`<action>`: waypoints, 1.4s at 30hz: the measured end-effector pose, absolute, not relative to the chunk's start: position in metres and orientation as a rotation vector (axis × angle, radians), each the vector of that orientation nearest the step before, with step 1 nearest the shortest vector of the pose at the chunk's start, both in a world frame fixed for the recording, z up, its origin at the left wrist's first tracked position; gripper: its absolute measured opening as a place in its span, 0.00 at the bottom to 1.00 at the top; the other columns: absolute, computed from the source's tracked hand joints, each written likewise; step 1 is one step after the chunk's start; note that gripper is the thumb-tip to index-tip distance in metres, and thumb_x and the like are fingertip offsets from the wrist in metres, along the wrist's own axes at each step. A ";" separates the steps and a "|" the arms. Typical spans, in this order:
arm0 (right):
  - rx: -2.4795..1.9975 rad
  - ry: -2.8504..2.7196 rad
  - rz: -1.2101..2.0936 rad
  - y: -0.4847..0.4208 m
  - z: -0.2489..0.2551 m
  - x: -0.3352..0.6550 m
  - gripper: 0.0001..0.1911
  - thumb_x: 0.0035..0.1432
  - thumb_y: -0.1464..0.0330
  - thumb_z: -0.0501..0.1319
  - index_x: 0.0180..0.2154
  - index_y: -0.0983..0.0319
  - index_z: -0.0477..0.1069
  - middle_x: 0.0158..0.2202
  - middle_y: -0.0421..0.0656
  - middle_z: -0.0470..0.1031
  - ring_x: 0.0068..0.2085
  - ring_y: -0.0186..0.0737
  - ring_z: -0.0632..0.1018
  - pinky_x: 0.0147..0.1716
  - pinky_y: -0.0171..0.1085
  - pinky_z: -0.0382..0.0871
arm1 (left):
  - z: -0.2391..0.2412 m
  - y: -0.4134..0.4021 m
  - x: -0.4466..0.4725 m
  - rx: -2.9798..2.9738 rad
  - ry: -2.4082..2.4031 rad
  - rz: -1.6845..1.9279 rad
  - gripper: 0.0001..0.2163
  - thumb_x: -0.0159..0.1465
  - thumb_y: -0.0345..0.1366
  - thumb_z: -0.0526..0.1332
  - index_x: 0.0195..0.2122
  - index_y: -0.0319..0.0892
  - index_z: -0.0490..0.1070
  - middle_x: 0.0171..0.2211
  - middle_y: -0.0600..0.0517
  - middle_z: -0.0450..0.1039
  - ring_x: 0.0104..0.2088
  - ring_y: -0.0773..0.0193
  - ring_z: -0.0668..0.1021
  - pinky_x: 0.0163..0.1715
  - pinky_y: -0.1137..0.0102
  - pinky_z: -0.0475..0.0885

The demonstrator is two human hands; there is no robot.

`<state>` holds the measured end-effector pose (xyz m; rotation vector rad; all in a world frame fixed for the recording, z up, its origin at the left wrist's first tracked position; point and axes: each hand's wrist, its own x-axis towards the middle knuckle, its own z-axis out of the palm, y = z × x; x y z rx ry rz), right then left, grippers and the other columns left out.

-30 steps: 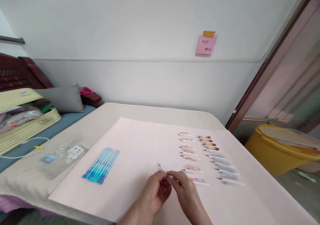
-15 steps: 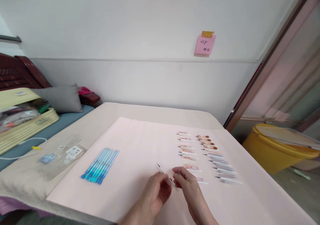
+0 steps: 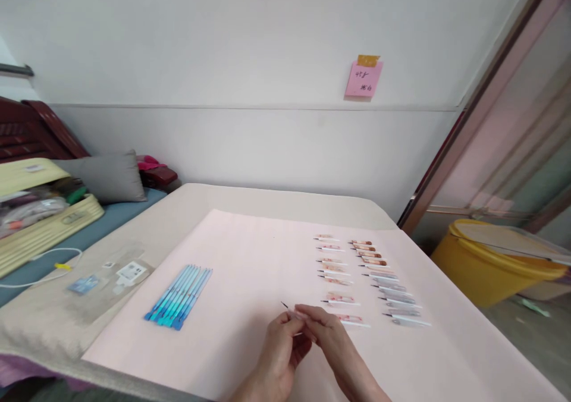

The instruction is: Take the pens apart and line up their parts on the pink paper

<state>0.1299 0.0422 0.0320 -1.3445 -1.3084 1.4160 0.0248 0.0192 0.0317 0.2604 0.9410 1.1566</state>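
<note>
My left hand is closed in a pinch on a thin white pen refill, whose dark tip points up and to the left. Against it, my right hand has its fingers closed over the refill's rear part, which they mostly hide. To the right, a column of similar refills lies with clear, reddish-patterned pen barrels. Beyond that is a second column, where brown-patterned barrels lie at the far end and greyish clear barrels nearer me.
Several blue pens lie side by side at the left on the pale pink sheet. Left of the sheet are clear plastic packets on the beige cloth. A yellow bin stands right of the table, and a pink note hangs on the wall.
My right hand has moved left and closed in against my left hand, covering the rear of the refill. The refill's tip has dipped a little.
</note>
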 end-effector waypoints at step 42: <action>-1.525 -0.894 1.404 0.029 0.002 0.241 0.10 0.36 0.68 0.65 0.21 0.63 0.63 0.14 0.34 0.62 0.15 0.28 0.65 0.15 0.29 0.55 | 0.035 0.033 -0.011 0.222 1.025 1.129 0.09 0.49 0.30 0.65 0.32 0.35 0.68 0.32 0.43 0.74 0.26 0.70 0.75 0.21 0.78 0.69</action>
